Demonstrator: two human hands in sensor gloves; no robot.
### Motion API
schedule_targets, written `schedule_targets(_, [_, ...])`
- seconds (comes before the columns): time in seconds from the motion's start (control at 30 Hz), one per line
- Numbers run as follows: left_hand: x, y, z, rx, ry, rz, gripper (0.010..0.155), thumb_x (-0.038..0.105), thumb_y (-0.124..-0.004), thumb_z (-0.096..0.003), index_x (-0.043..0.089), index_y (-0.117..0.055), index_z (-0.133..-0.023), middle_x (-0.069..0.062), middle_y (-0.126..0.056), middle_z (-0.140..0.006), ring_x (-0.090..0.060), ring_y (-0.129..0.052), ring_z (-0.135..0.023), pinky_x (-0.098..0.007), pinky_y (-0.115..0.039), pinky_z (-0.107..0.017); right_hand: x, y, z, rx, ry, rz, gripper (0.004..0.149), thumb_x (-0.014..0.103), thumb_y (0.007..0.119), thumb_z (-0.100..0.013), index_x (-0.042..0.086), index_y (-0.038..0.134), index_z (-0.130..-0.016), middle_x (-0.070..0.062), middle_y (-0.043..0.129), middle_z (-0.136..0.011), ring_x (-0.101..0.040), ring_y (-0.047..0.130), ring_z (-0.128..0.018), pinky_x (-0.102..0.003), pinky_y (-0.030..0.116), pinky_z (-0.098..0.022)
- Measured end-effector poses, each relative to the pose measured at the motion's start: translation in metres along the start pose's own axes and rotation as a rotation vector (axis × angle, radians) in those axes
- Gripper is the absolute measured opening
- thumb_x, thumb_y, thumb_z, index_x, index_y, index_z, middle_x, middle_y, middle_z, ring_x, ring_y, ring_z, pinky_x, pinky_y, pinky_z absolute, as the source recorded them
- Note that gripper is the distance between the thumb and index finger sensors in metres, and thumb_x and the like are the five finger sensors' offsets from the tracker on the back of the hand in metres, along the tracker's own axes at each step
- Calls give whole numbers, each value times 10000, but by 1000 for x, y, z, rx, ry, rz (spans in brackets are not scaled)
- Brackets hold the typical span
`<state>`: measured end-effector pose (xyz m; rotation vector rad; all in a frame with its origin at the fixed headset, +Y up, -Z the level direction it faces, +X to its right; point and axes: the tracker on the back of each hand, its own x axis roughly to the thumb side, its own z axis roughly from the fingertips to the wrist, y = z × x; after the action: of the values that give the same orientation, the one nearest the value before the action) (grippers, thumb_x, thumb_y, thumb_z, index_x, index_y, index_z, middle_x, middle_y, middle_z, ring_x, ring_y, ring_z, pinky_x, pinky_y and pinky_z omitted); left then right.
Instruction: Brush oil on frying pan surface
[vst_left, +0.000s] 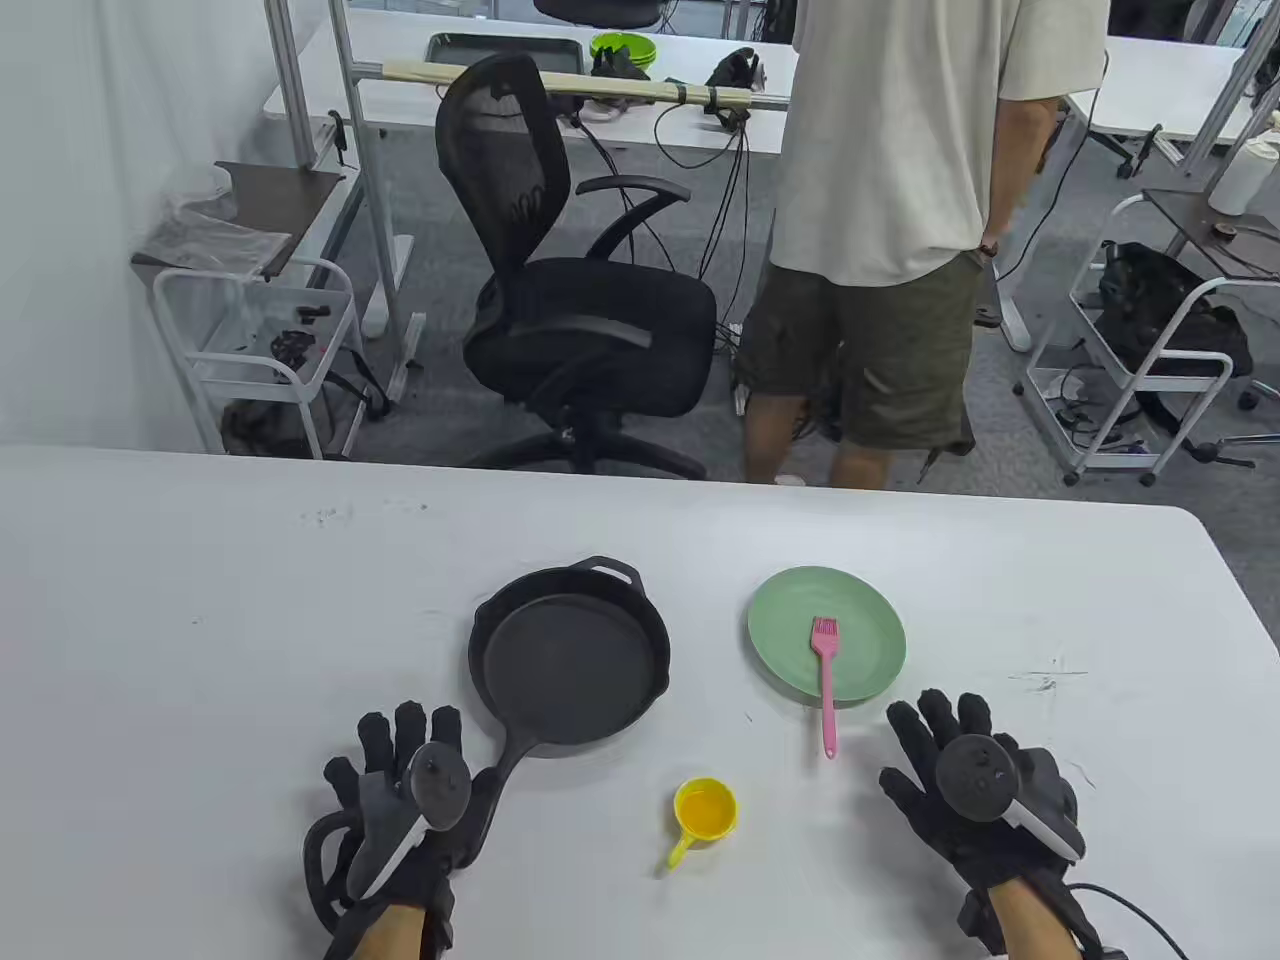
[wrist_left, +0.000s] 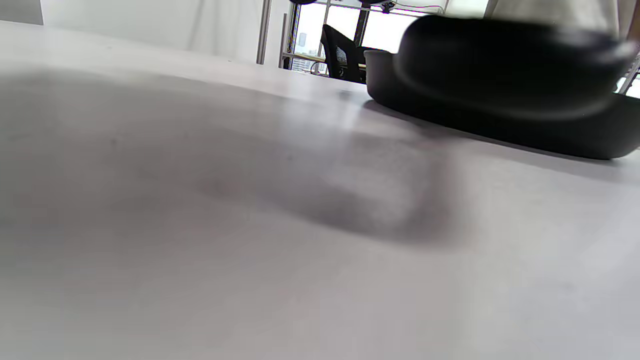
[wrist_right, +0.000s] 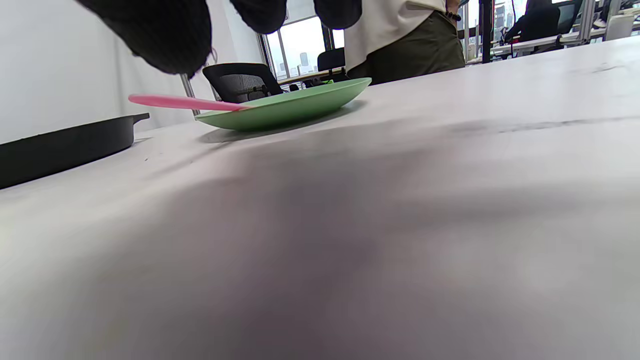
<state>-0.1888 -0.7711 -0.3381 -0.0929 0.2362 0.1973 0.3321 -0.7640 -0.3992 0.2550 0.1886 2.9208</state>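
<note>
Though overhead, cup (vst_left: 706, 808) unseen elsewhere

Pan handle (vst_left: 500, 775) end perhaps under left hand (vst_left: 405, 800)

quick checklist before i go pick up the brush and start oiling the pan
1. Right hand free: ok, it lies flat on the table, holding nothing.
2. Pink brush reachable: ok, bristles on the green plate, handle sticking out over the rim toward the right hand.
3. Oil ready: ok, the yellow cup stands upright between the hands and holds yellowish liquid.
4. Frying pan clear: ok, nothing inside it.
5. Pan steadied: cannot tell, the left hand lies beside the pan handle; no grip is visible.
6. Bristles clean: cannot tell, too small to judge.
</note>
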Motion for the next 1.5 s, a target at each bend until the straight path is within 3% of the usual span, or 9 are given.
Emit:
schedule_targets(0.33, [8, 2, 3, 26, -31, -38, 828, 709, -552, -502, 347, -326, -1212, -33, -298, -1330, -409, -259, -1222, -698, -285, -806, 5, -4, 2, -30, -24, 12, 705, 546, 665, -608, 336, 293, -1169, -153, 277, -1285, -516, 169, -1133, -755, 304, -749])
schedule_targets(0.5, [13, 3, 5, 36, -47, -48, 823, 705, -554, -506, 340, -337, -1211, -38, -316, -1327, -414, -283, -1219, -696, -312, -805, 16, -18, -5, -94, -102, 62, 672, 479, 771, -589, 418, 395, -1142, -135, 403, -1260, -472, 329, -1124, -725, 401, -758])
schedule_targets(0.73, [18, 3, 7, 56, -65, -77, 821, 704, -555, -506, 334, -348, -1209, -47, -332, -1323, -422, -311, -1214, -696, -337, -800, 46, -23, -37, -85, -180, 289, 732, 438, 843, -544, 416, 393, -1120, -97, 498, -1182, -365, 524, -999, -563, 562, -725])
schedule_targets(0.87, [19, 3, 8, 61, -71, -70, 820, 701, -556, -508, 328, -352, -1209, -51, -338, -1321, -425, -323, -1210, -695, -348, -798, 59, -14, -53, -152, -288, 369, 694, 397, 894, -501, 419, 512, -1080, -49, 681, -1070, -282, 710, -867, -463, 696, -633])
schedule_targets(0.93, [21, 2, 8, 43, -82, -71, 818, 701, -555, -509, 331, -351, -1209, -48, -333, -1322, -421, -321, -1212, -693, -351, -799, 60, -7, -59, -103, -276, 408, 707, 381, 901, -499, 434, 498, -1076, -38, 688, -1055, -264, 725, -843, -445, 706, -622])
schedule_targets(1.07, [20, 3, 7, 43, -81, -55, 818, 700, -554, -511, 330, -348, -1210, -49, -328, -1323, -422, -317, -1213, -692, -349, -800, 62, 3, -69, -92, -283, 411, 689, 385, 914, -482, 449, 536, -1055, -34, 735, -1009, -240, 768, -777, -419, 732, -589])
schedule_targets(1.2, [21, 4, 8, 39, -79, -64, 814, 699, -552, -512, 331, -350, -1210, -48, -332, -1322, -421, -328, -1212, -691, -355, -800, 62, 7, -77, -86, -283, 378, 674, 495, 902, -447, 465, 581, -1039, -48, 805, -953, -183, 836, -642, -384, 784, -513])
schedule_targets(1.33, [20, 4, 7, 26, -73, -46, 813, 698, -545, -514, 328, -350, -1211, -54, -332, -1321, -426, -334, -1208, -688, -362, -799, 64, 8, -80, -124, -304, 365, 570, 499, 887, -444, 454, 692, -979, -50, 871, -866, -158, 863, -552, -358, 811, -448])
schedule_targets(1.5, [20, 5, 7, 23, -68, -45, 813, 698, -543, -515, 326, -348, -1211, -53, -332, -1322, -428, -334, -1208, -687, -362, -800, 68, 9, -78, -189, -330, 371, 482, 476, 846, -473, 435, 713, -934, -49, 897, -821, -143, 879, -518, -342, 825, -418])
